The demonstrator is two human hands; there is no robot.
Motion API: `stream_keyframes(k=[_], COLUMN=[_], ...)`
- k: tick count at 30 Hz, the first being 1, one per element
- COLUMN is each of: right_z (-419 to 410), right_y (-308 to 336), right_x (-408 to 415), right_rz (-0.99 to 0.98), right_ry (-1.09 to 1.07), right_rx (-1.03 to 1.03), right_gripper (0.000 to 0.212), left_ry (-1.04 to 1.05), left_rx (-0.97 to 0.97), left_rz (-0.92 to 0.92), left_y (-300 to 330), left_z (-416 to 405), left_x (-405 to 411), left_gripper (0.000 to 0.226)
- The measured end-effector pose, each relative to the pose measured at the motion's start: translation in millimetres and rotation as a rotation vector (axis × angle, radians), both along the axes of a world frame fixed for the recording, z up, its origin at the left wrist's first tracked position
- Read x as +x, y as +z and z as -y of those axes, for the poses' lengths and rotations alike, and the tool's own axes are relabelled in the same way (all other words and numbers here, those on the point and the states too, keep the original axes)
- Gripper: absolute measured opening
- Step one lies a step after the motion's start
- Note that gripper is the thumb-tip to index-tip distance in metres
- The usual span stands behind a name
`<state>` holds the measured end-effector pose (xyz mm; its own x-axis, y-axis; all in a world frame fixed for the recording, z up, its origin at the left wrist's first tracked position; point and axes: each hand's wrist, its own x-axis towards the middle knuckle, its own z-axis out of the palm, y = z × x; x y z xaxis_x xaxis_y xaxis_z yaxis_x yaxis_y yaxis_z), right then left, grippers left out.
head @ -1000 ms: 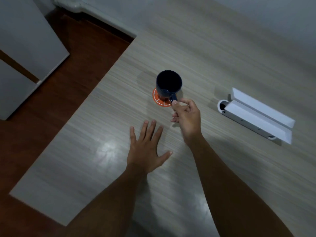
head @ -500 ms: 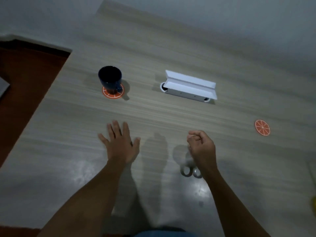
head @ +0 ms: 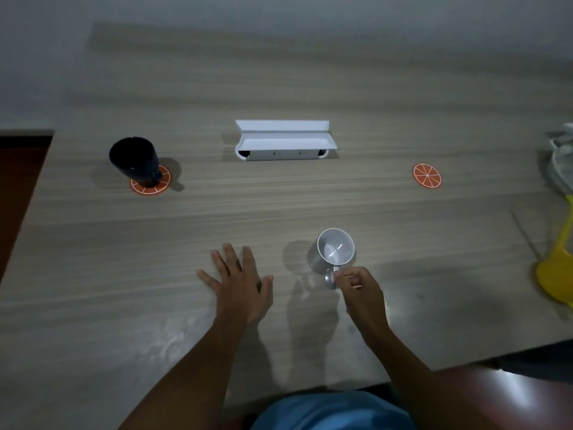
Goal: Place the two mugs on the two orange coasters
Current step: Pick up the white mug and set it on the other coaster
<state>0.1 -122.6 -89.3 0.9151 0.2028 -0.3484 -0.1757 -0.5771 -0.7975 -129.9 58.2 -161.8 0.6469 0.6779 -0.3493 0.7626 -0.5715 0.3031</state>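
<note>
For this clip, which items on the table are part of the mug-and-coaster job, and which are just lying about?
Part of the job:
dark mug, standing on the left orange coaster
white mug, its handle pinched by the right hand
right orange coaster, bare

Just lying about:
white box at the table's middle
yellow item and plastic bag at the right edge

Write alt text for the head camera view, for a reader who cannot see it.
A person's right hand grips the handle of a white mug near the table's front edge, while the left hand lies flat beside it. A dark mug already stands on the left orange coaster; the right orange coaster is bare. A white box sits between them.
</note>
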Motion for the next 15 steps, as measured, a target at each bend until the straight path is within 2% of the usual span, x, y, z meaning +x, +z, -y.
stream_keyframes(k=[4, 7, 10, 15], right_z=[0.7, 1.3, 3.6, 17.3], right_y=[-8.8, -9.7, -7.6, -5.6], right_x=[4.8, 11.1, 15.6, 32.5], right_rz=[0.008, -0.128, -0.332, -0.363], right_ry=[0.135, 0.178, 0.190, 0.148], right_rx=[-0.067, -0.049, 0.065, 0.190], right_gripper=[0.029, 0.038, 0.042, 0.041], left_ry=[-0.128, -0.218, -0.199, -0.112], left_rx=[0.019, 0.008, -0.006, 0.001], left_rz=[0.036, 0.054, 0.052, 0.016], left_y=[-0.1, 1.7, 4.3, 2.2], left_z=[3.7, 19.9, 41.0, 52.6], left_x=[3.1, 21.3, 41.0, 58.2], left_gripper=[0.087, 0.088, 0.082, 0.071])
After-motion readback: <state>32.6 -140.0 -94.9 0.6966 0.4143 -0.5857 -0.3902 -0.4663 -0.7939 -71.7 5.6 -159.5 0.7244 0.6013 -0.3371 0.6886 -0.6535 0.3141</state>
